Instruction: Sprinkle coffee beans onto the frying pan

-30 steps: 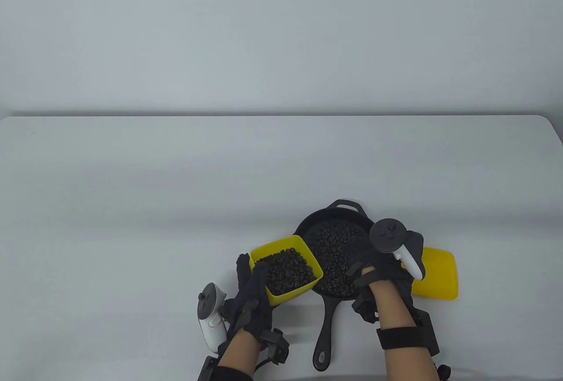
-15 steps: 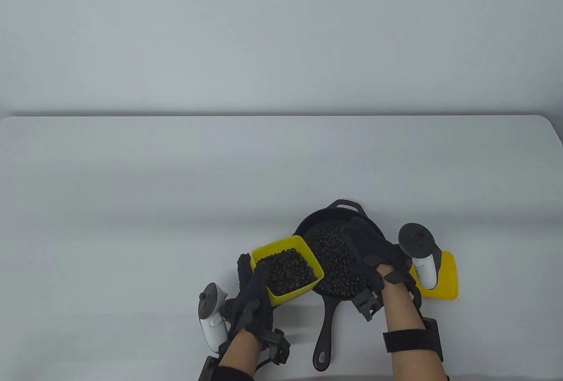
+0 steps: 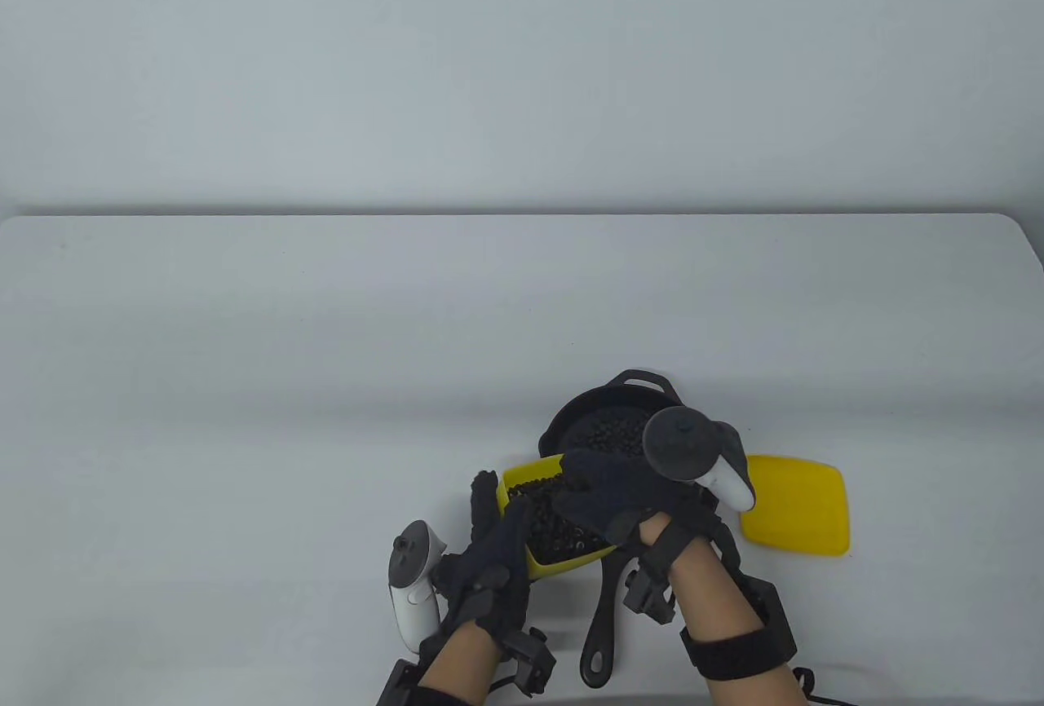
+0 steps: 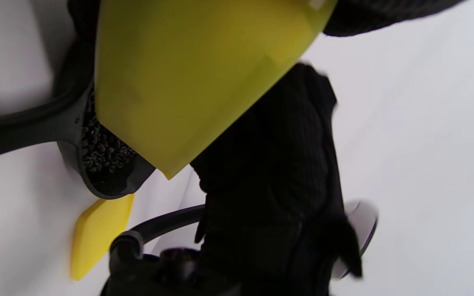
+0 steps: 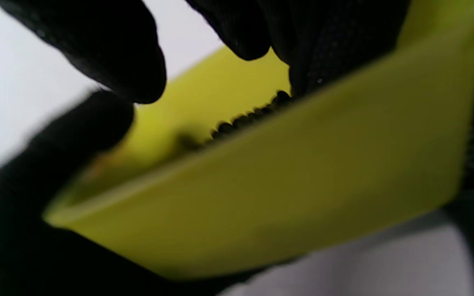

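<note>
Two gloved hands work at the near edge of the white table [image 3: 245, 331]. The left hand [image 3: 489, 567] grips the near-left wall of the square yellow plastic tub [image 3: 542, 567], likely to steady it beside the pan so beans travel a short way. The right hand [image 3: 620, 494] reaches into the tub from above, fingers curled down among the dark coffee beans [image 3: 546, 531], seemingly gathering a pinch; whether it already holds any, I cannot tell, since the glove hides the fingertips and the right wrist view is blurred. Just beyond, the black cast-iron frying pan [image 3: 603, 633] already carries a layer of beans, half covered by the right hand's tracker. A flat yellow plastic lid [image 3: 799, 506] lies to the pan's right.
</note>
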{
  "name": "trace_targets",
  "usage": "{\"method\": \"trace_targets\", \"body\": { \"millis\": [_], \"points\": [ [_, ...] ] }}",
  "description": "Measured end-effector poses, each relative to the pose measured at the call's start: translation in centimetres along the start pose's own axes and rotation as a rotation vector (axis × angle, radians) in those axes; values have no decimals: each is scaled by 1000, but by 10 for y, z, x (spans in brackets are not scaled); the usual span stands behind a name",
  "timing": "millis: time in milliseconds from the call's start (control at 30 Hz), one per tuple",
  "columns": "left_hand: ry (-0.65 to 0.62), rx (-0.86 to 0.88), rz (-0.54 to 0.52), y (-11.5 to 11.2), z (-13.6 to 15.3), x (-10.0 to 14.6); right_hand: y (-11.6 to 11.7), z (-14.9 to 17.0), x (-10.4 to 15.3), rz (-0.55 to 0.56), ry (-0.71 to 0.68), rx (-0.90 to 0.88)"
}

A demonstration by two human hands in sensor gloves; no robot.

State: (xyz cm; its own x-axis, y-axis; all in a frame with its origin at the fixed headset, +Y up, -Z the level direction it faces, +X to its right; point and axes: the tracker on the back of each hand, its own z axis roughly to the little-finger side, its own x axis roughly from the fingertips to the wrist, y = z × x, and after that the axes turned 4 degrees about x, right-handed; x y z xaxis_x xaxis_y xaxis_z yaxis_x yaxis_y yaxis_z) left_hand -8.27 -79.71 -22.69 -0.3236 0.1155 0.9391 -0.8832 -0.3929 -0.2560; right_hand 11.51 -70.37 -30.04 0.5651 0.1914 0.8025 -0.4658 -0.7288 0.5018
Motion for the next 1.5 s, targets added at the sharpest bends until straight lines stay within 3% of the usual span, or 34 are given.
{"method": "trace_targets", "body": {
  "millis": [100, 233, 433, 767, 1033, 1133, 1333, 1433, 1500],
  "points": [
    [-49, -12, 2, -5, -5, 1, 16, -13, -6, -99, -37, 67],
    [-13, 23, 11, -5, -1, 3, 28, -31, -12, -90, -61, 125],
    [7, 67, 4, 4, -1, 1, 29, -19, -12, 71, -31, -106],
    [53, 154, -14, 8, 8, -3, 5, 24, 5, 302, 21, -535],
    [40, 170, -74, 19, 7, -2, -12, 68, 20, 447, 101, -723],
    [28, 155, -93, 22, 6, -3, -12, 85, 23, 469, 216, -564],
    [31, 155, -97, 24, 5, -1, -10, 90, 15, 299, 375, -165],
    [21, 159, -109, 26, 4, 0, -16, 88, 20, 389, 422, -30],
    [21, 162, -110, 26, 4, -1, -20, 88, 25, 457, 387, -39]
  ]
}}
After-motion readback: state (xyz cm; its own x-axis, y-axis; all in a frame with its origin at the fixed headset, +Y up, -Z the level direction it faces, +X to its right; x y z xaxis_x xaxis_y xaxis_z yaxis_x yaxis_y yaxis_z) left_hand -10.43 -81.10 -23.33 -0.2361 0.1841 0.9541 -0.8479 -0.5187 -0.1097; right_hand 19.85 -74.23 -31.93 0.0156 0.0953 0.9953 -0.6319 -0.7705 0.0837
